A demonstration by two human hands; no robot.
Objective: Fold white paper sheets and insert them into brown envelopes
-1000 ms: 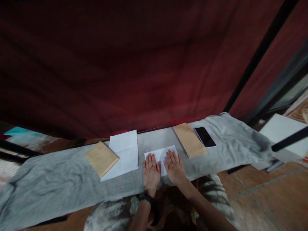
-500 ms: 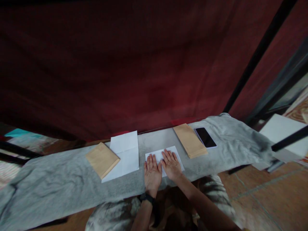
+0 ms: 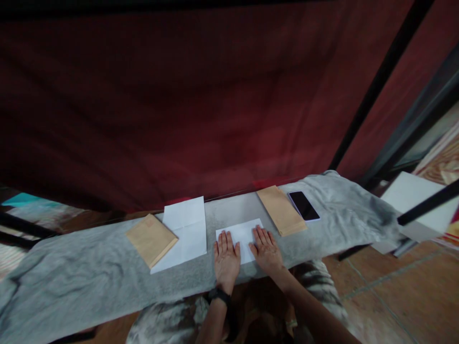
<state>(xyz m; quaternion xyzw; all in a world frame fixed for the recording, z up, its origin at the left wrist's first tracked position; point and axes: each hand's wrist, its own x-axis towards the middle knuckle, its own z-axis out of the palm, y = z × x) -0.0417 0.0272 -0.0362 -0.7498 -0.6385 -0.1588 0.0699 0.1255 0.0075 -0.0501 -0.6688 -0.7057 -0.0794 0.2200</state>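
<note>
A folded white sheet of paper lies on the grey cloth, under both of my hands. My left hand rests flat on its left part, fingers stretched out and pointing away from me. On its right edge lies my right hand, palm down with the fingers somewhat spread. A strip of bare paper shows between the two thumbs. Neither hand grips anything. To the left is a larger creased white sheet, partly covered by a stack of brown envelopes. Right of my hands sits another brown envelope stack.
A phone with a dark screen lies beside the right envelopes. Grey cloth covers the narrow bench. A dark red curtain hangs behind it. Black metal poles and a white box-like object stand to the right.
My right hand has slid to the right across the folded paper, away from my left hand, uncovering its middle. My left hand stays in place. The view has shifted slightly.
</note>
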